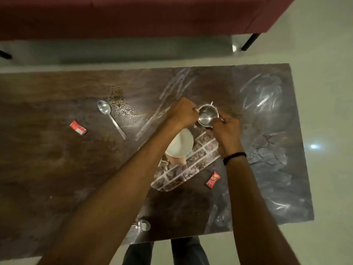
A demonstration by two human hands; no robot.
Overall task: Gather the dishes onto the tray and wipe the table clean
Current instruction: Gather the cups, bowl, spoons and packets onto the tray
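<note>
Steel bowl (207, 116) between both hands

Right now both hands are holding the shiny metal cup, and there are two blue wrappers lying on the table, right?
Almost. The head view shows both hands, left and right, holding the metal cup, but the two wrappers on the table are red, not blue.

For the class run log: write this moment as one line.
both hands grip steel bowl above tray | white plate on tray | two spoons, two red wrappers, crumbs on table
</note>
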